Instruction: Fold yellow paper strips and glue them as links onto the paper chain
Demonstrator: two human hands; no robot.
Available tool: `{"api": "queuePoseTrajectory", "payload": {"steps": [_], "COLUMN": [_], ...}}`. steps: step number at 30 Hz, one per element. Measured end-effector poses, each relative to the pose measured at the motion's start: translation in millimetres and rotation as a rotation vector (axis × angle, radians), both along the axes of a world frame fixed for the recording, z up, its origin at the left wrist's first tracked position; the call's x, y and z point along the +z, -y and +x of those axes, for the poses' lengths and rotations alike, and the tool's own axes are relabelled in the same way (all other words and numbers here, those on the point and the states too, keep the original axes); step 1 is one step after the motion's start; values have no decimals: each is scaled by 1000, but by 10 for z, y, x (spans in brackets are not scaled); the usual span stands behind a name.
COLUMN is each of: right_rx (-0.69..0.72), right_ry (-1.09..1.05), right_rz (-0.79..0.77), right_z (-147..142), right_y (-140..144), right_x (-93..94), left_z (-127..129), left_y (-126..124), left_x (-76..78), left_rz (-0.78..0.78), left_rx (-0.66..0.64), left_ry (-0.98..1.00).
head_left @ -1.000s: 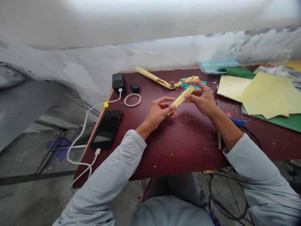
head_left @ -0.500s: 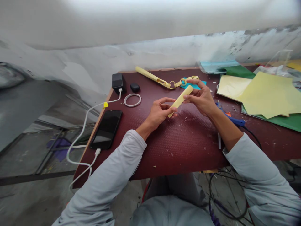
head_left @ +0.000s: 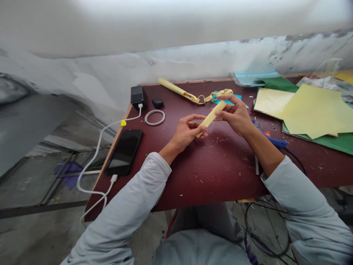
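A flat yellow paper strip (head_left: 211, 118) is held slantwise above the dark red table between my two hands. My left hand (head_left: 188, 132) pinches its lower end between thumb and fingers. At the upper end, my right hand (head_left: 234, 114) grips it with the thumb in front, the index finger raised. Just behind the right hand lies a yellow paper chain (head_left: 202, 98) of several links, joined at its left to a long yellow paper tube or folded strip (head_left: 172, 86). A blue paper piece (head_left: 238, 98) shows partly under the chain.
Yellow paper sheets (head_left: 314, 110) and green ones spread at the right. A blue glue gun (head_left: 277, 142) with a black cord lies beside my right forearm. On the left are a phone (head_left: 124, 151), a black charger (head_left: 138, 96), a white ring (head_left: 154, 117) and a small black case (head_left: 157, 102).
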State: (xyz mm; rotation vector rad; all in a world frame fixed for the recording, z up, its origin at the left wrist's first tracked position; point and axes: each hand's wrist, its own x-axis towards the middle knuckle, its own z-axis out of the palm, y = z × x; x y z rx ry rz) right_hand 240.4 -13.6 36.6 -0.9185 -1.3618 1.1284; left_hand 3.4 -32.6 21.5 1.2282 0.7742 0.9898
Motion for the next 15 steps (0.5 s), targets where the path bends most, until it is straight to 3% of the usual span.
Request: {"api": "queuePoseTrajectory", "payload": {"steps": [15], "right_rx": [7], "right_ry": [-10], "right_rz": [-10], "right_z": [15], "right_y": [-24], "right_x": [-30], "left_z": [9], "left_y": [12], "left_x": [9], "left_rz": [12], "left_rx": [6], "left_ry": [0]}}
